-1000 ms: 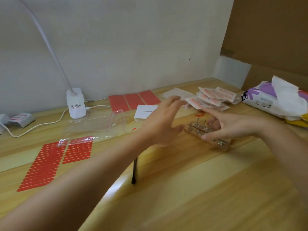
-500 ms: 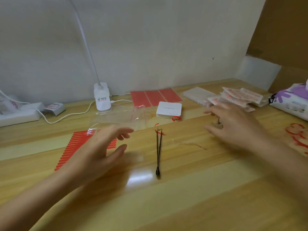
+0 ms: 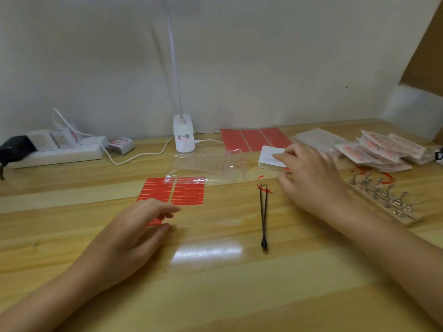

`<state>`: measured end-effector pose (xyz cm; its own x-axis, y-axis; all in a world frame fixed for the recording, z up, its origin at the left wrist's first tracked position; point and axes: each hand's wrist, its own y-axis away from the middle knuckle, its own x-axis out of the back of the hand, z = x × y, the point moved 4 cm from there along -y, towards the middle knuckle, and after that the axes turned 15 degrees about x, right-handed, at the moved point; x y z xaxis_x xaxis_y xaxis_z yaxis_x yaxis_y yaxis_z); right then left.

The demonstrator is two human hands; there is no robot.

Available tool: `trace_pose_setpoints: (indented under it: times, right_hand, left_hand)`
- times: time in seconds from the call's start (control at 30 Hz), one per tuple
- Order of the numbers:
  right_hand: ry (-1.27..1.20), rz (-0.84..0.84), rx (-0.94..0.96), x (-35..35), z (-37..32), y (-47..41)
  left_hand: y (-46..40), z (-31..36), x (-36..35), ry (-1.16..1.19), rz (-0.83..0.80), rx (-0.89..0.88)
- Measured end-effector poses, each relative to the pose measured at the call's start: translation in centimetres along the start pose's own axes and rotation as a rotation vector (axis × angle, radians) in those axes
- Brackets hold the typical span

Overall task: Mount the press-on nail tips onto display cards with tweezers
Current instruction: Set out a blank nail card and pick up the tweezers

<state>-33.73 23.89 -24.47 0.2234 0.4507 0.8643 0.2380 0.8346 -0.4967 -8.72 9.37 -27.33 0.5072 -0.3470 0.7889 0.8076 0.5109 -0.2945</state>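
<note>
clear bag (image 3: 206,167): flat on table | packets (image 3: 381,150): nail tips inside

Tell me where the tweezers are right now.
In the head view the tweezers lie untouched on the table, centre-right, between the left hand and right hand, tips pointing toward the clear bag.

Soft, even light from above; a white glare patch sits on the glossy surface (image 3: 206,252). Right hand (image 3: 309,180) smears with motion blur, edges bow outward, faint shadows only.
</note>
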Motion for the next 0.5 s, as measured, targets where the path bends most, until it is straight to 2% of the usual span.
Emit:
trace_pose_setpoints:
  times: [0.07,0.17,0.23,0.37,0.43,0.5]
  right_hand:
    - [-0.073,-0.002,0.018,-0.5,-1.3,-1.0]
    - [-0.133,-0.162,-0.032,-1.5,-1.9,-2.1]
    - [-0.119,-0.185,0.001,-1.9,-2.4,-2.4]
    - [-0.274,-0.120,-0.061,-1.4,-1.6,-2.9]
    - [-0.369,-0.009,-0.131,0.0,-0.4,-3.2]
    - [-0.333,0.099,-0.169,1.6,1.0,-3.5]
  left_hand:
    - [0.1,-0.1,-0.1,-0.039,0.002,-0.018]
    - [0.4,-0.6,-0.5,-0.114,-0.027,-0.002]
    - [0.6,-0.7,-0.5,-0.135,-0.035,0.002]
    - [0.7,-0.6,-0.5,-0.120,-0.046,-0.004]
    - [0.8,-0.6,-0.6,-0.119,-0.048,-0.006]
    - [0.9,-0.6,-0.7,-0.109,-0.048,-0.002]
